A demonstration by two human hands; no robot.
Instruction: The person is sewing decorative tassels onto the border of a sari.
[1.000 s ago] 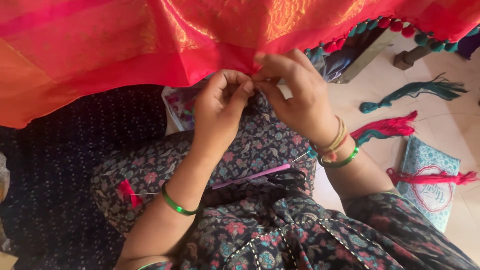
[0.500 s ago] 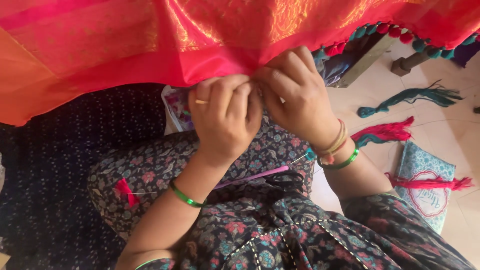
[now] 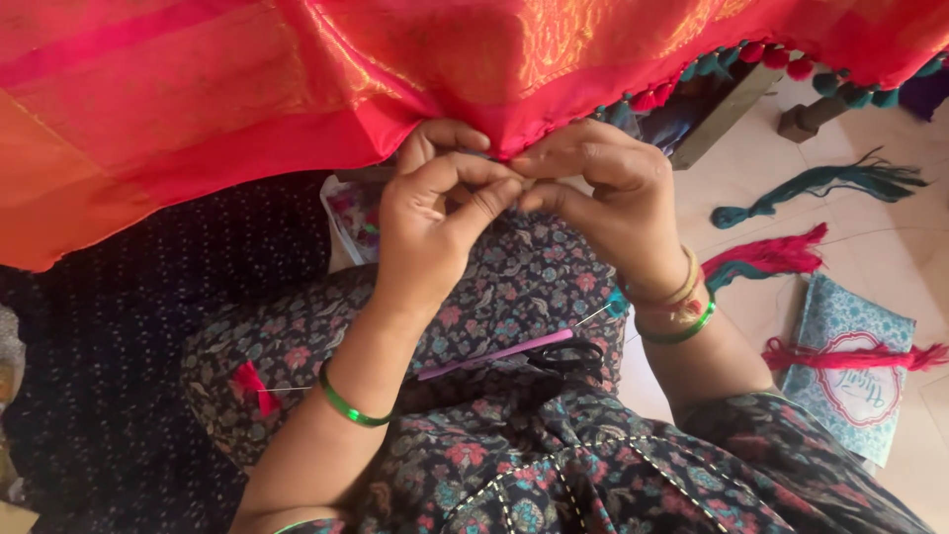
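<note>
While the big red-orange silk cloth drapes across the far side, my left hand and right hand meet, both pinched on its near hem. Scissors rest on my lap; a tug could slide them off. Smallest, loose red tassels lie right on the floor; no containers visible

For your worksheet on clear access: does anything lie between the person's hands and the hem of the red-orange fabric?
Nothing visible does. The left hand and right hand already pinch the hem of the red-orange fabric between their fingertips, directly touching it.
</note>
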